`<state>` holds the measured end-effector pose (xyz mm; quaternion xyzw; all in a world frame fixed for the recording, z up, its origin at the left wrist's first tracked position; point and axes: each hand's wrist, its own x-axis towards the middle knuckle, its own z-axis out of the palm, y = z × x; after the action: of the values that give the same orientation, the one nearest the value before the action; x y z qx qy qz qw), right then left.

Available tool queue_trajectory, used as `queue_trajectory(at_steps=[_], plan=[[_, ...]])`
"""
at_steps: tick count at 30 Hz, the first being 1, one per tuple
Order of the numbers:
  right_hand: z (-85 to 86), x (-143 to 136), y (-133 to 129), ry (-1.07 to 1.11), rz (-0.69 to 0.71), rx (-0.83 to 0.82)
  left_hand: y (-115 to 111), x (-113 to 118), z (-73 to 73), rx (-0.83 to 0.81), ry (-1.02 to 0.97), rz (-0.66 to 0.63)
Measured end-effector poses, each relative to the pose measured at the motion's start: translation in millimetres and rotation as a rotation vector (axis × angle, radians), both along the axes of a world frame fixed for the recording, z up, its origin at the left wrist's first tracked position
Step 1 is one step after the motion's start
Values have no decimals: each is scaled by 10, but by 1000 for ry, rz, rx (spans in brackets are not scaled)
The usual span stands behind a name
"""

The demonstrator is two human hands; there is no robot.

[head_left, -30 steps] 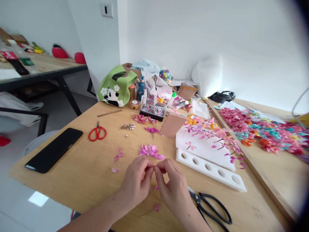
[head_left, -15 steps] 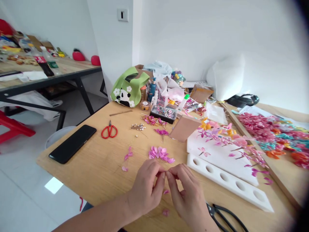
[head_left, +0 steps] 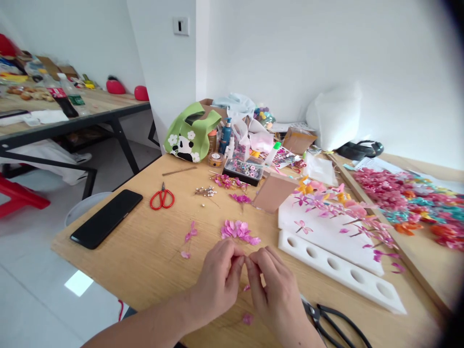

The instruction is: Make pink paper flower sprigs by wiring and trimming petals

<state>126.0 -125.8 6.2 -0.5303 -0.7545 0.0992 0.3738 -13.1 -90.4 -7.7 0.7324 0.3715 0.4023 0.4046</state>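
My left hand [head_left: 222,273] and my right hand [head_left: 272,285] meet at the fingertips over the front of the wooden table [head_left: 152,270]. Both pinch closed, and whatever sits between the fingertips is too small or hidden to make out. Just beyond them lies a pile of pink-purple petals [head_left: 239,231]. A loose petal [head_left: 247,318] lies below the hands, and another petal [head_left: 247,287] shows between them. To the left is a thin-stemmed sprig of pink petals [head_left: 191,233]. Black-handled cutters [head_left: 319,314] lie beside my right wrist.
Red-handled scissors [head_left: 162,198] and a black phone [head_left: 107,218] lie left. A white foam block with round holes [head_left: 340,270] stands right, near pink flower stems [head_left: 362,222]. Pearl-headed stems [head_left: 206,192], a bead box [head_left: 243,170] and a green panda bag [head_left: 190,137] sit farther back.
The whole view has shifted slightly, with things sitting a little farther left. My hands stay pinched together at the fingertips, and more of the cutters shows beside my right wrist.
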Motion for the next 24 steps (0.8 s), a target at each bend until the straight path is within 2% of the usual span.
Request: queue_trajectory(at_steps=[4,8,15,21,24], plan=[[-57,-40,-8,125,-67,-62,2,33,-26,-154,-104,17],[-75,-11,38,165,-51,-174,94,35,-5,-281,-173,-35],[23,-11,22,205,-74,-227,100,-6,-9,-136,-57,-41],[1,-110,-38,167,-107,-37,-4,-8,-72,66,-5,-4],[-13,-142,-49,177,-125,-48,-43,-6,-90,133,-4,30]])
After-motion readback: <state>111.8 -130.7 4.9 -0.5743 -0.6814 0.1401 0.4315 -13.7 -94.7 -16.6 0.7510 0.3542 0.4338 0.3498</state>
